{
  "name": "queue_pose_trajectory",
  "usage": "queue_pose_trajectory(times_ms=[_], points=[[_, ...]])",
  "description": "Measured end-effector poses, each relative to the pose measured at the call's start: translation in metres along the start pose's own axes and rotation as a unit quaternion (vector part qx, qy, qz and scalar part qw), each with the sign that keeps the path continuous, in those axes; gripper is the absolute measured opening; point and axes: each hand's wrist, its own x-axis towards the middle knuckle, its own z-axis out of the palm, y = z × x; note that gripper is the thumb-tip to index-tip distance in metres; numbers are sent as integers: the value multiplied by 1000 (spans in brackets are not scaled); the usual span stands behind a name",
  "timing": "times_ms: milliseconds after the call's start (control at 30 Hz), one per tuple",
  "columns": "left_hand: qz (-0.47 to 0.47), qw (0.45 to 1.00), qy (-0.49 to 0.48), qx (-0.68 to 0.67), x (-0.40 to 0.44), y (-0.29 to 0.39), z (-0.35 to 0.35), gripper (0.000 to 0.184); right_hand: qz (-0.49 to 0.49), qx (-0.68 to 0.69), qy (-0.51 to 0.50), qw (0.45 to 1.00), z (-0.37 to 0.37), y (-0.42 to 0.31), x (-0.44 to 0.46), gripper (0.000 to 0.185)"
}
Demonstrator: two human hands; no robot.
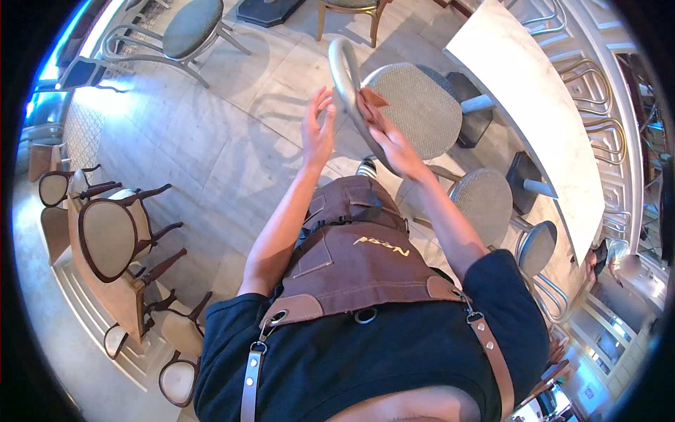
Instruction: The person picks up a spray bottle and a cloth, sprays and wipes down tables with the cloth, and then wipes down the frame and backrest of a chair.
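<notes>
A chair with a curved grey back rail and a round woven seat stands in front of me. My right hand is at the right side of the rail, its fingers pressed on a small orange-brown cloth that lies between the hand and the chair back. Just left of the rail, my left hand is raised with its fingers apart and slightly bent, holding nothing. Whether it touches the rail is hard to tell; a narrow gap shows between them.
A long white marble table curves along the right, with more round-seated chairs beside it. Upturned cream-seated chairs rest on a wooden table at the left. Another chair stands at the upper left. A person is at the far right.
</notes>
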Motion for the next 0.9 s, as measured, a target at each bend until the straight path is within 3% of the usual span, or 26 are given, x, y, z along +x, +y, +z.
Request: queue_pose_trajectory(times_ms=[67,167,233,267,333,367,433,567,733,900], points=[[-7,1000,14,-11,2,-3,-17,41,-13,-57,-6,998,-15,0,-43,59],[-44,999,15,-28,-3,-2,-37,37,52,-55,-41,996,-19,-6,-67,59],[-50,998,14,-22,-7,-8,-41,35,-119,-287,-9,951,-8,-5,-50,57],[-59,998,12,-16,-11,-11,-43,34,-119,-286,-8,951,3,-4,-32,57],[-67,998,4,-8,-17,-10,-40,34,-203,-404,52,890,28,-3,15,57],[-76,997,-3,-2,-21,-10,-38,33,-204,-404,54,890,36,-6,25,57],[-83,997,-6,1,-27,-9,-34,34,-111,-474,55,872,45,-12,39,56],[-96,995,14,-11,-31,-2,-26,40,-181,-443,83,874,36,6,-6,64],[-119,992,31,-37,-23,2,-3,53,-154,-353,-33,922,5,10,-32,74],[-77,986,95,-113,-10,-9,38,65,-219,-136,-46,965,1,8,78,51]])
